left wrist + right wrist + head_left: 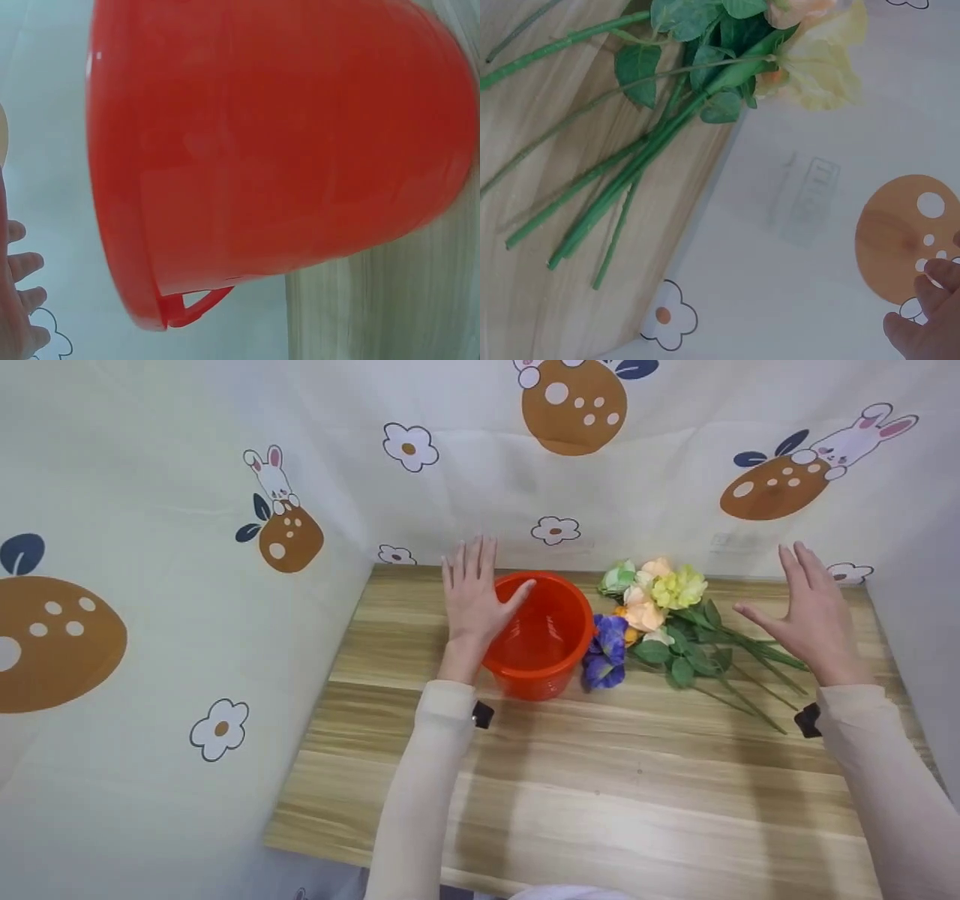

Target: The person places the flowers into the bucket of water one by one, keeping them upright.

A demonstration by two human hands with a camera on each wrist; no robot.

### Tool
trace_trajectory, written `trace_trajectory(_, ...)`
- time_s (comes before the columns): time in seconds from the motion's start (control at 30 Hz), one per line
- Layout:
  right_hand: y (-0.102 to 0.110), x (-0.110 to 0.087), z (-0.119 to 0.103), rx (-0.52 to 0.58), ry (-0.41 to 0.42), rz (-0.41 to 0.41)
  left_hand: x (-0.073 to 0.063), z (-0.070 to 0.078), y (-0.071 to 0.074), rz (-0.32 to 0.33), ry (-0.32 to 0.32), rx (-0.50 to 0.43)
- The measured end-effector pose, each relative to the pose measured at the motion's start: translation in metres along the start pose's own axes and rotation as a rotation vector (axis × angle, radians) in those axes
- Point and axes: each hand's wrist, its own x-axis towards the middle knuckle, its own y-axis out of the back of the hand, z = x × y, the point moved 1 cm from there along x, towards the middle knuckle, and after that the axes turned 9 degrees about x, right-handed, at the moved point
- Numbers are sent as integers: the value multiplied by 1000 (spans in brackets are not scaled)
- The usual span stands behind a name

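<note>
The left hand (476, 607) and right hand (817, 622) were spread, empty. The round red plastic bucket (534, 685), mid-frame, looked light, slick, best held by its rim (540, 670); the multicoloured artificial flowers (643, 611), right of centre, seemed soft, best pinched by their green stems (626, 178).

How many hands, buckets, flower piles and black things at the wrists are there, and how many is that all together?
Hands: 2 (left hand, right hand)
Buckets: 1 (red bucket)
Flower piles: 1 (mixed flower pile)
Black things: 2 (left wrist's black thing, right wrist's black thing)
Total: 6
</note>
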Motion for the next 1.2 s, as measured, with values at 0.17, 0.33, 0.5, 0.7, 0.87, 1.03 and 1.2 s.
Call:
trace_trajectory(0.17,-7,-4,2,14,-35,-7,-6,-3,-6,2,7,-56)
trace_trajectory(0.33,-14,-11,5,47,-39,23,-13,-5,-14,10,18,-87)
trace_trajectory(0.5,-22,-16,8,80,-35,42,-21,-8,-23,35,27,-113)
trace_trajectory(0.7,-30,-22,10,96,-50,32,-31,-9,-32,44,49,-137)
trace_trajectory(0.87,-36,-25,10,100,-45,38,-40,-8,-36,42,62,-177)
trace_trajectory(1.03,-42,-26,9,107,-54,27,-48,-8,-41,56,73,-216)
trace_trajectory(1.2,-48,-28,6,118,-39,30,-55,-10,-43,82,78,-251)
